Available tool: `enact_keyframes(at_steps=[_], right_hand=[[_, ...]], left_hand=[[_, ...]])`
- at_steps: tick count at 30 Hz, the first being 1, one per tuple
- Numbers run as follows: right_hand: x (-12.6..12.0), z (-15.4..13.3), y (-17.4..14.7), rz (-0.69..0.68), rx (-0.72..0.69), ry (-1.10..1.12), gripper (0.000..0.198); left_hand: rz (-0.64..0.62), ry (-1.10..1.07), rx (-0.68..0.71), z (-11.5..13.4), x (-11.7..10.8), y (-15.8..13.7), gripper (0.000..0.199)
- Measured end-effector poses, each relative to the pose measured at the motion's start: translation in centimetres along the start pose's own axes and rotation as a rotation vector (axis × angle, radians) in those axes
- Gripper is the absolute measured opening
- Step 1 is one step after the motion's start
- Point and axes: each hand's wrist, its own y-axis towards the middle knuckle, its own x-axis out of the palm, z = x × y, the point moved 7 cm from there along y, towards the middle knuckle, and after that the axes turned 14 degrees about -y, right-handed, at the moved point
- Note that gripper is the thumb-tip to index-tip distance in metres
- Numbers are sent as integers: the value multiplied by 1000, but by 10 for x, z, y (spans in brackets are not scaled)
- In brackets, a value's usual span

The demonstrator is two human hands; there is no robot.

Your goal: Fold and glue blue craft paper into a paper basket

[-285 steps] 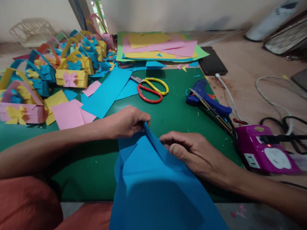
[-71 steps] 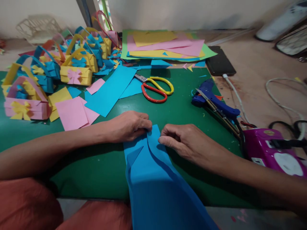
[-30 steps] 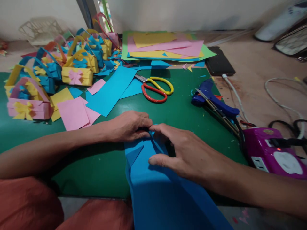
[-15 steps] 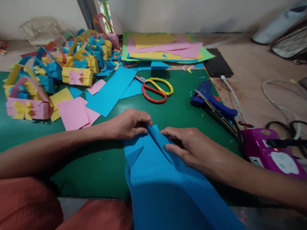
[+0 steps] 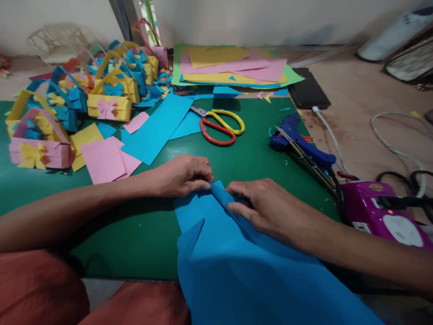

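A large sheet of blue paper [image 5: 237, 280] hangs over the near edge of the green table, its far edge turned over in a narrow fold. My left hand [image 5: 187, 176] pinches the far corner of that fold between thumb and fingers. Just to the right, my right hand [image 5: 262, 203] grips the folded edge, thumb on the near side and fingers behind. A pointed flap of the sheet stands up at its left side. Beyond my hands lie scissors [image 5: 221, 126] with one red and one yellow handle, their blades partly under a light blue paper strip [image 5: 158, 128].
Several small paper baskets [image 5: 110, 106] with bows stand at the left. Pink paper pieces [image 5: 103, 160] lie before them. A stack of coloured sheets [image 5: 233, 67] rests at the back. On the right are a blue glue gun [image 5: 301, 144], a phone [image 5: 308, 88] and a purple power box [image 5: 385, 216].
My right hand has shifted slightly left along the fold, and the folded edge sits a little lower. The hanging part of the sheet has spread to the right. My left hand barely moves.
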Motion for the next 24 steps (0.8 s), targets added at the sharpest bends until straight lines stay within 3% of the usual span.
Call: enact_keyframes(at_steps=[4,8,11,13,15,21,24], right_hand=[[-3,-3,-2,5,5,-47,17],[-8,3,-3,83,44,-112,4],[-11,10,0,158,90,-162,21],[-11,14,1,183,108,-156,28],[-12,15,1,198,115,-129,31],[-11,12,-1,208,66,71,26],[-6,14,-2,184,39,182,25]], left_hand=[[106,-120,-26,1,-7,-1,10],[431,-109,-4,8,-29,-8,15],[650,9,44,19,-42,-18,12],[718,60,47,25,-45,-23,9],[700,72,23,27,-43,-23,8],[361,-72,-161,6,-15,-7,9],[323,-84,-197,-1,-12,-5,11]])
